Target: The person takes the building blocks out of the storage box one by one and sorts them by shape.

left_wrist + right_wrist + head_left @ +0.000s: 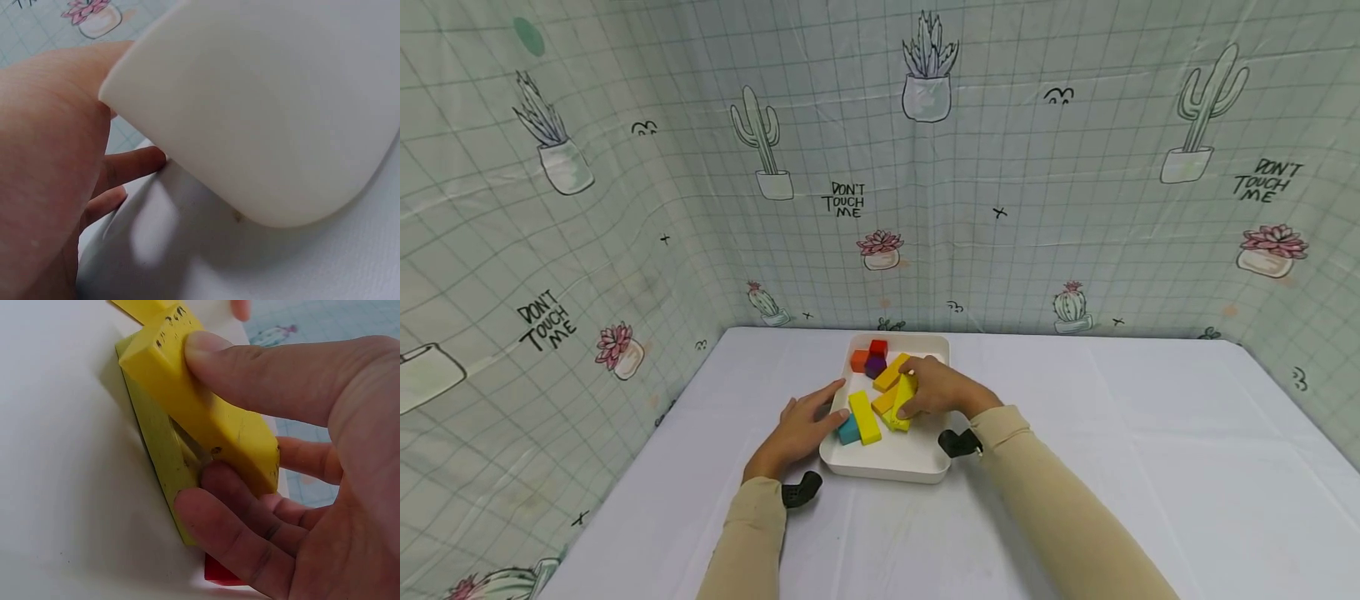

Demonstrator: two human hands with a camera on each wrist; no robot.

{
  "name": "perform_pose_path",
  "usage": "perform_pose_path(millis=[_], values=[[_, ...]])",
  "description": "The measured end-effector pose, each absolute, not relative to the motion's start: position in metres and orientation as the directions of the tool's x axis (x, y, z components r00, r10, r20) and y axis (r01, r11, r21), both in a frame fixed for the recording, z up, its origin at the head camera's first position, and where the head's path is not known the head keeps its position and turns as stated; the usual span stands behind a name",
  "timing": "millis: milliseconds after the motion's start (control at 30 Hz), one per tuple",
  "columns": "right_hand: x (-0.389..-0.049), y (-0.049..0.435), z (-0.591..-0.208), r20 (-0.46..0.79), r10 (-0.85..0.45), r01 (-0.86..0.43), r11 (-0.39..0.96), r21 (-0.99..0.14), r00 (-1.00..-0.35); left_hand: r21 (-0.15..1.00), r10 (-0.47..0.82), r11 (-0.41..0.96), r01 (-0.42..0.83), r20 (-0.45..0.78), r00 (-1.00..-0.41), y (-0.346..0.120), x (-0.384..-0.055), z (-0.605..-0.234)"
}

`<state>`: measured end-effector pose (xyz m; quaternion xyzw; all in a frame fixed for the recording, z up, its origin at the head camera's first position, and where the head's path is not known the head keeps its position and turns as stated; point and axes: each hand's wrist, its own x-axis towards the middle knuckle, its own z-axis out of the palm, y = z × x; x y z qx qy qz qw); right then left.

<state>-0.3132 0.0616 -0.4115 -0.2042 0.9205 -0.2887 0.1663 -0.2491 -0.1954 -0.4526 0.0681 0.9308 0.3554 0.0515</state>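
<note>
A white tray [887, 468] holds several coloured wooden blocks. On its left side, my left hand [805, 427] grips the wall, the thumb over the rim and the other fingers outside; in the left wrist view one fingertip [157, 157] meets the outer wall. My right hand [942, 387] pinches a yellow block [212, 419] between thumb and fingers, tilted above a yellow-green block [153, 431]. Another yellow block [865, 417] leans by a blue block [848, 431] near the left thumb. Orange-yellow blocks [891, 373] lie beside the right fingers, partly covered by that hand.
At the tray's back left sit a red block [878, 347], an orange block [859, 361] and a purple block [876, 367]. A white cloth covers the table [1112, 467]. A patterned curtain [1000, 250] stands behind and at the sides.
</note>
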Motion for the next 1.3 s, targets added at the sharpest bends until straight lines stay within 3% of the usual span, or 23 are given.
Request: perform_pose_path(millis=[400, 1000, 1300], values=[[-0.316, 0.067, -0.414, -0.094, -0.458, -0.284, 0.684, -0.672, -0.884, 0.666, 0.153, 0.741, 0.081, -0.049, -0.987, -0.194, -0.251, -0.454], [-0.317, 0.075, -0.413, -0.099, -0.492, -0.243, 0.584, -0.775, -0.865, 0.667, 0.143, 0.742, 0.069, -0.058, -0.988, -0.193, -0.250, -0.452], [-0.314, 0.085, -0.412, -0.063, -0.458, -0.198, 0.499, -0.843, -0.887, 0.673, 0.152, 0.736, 0.070, -0.063, -0.986, -0.194, -0.251, -0.453]])
